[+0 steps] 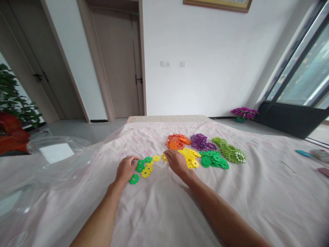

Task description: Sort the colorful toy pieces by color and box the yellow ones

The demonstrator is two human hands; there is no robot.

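Note:
My right hand (177, 162) pinches a yellow notched plastic disc (163, 157) at its fingertips, just left of the yellow disc pile (190, 157). My left hand (126, 168) rests on the cloth with bent fingers, thumb a little apart, beside a small group of green discs (140, 166) and yellow discs (145, 172). It seems to hold nothing. One green disc (134, 179) lies nearer to me, below that hand. Between my hands lies a single yellow disc (156, 158), apart from the group.
Behind my right hand are piles of orange pieces (176, 142) and purple pieces (202, 141). Dark green discs (214, 160) and light green pieces (227, 150) lie right. Clear plastic containers (84, 158) stand left on the pink tablecloth (154, 212). A blue item (304, 153) lies far right.

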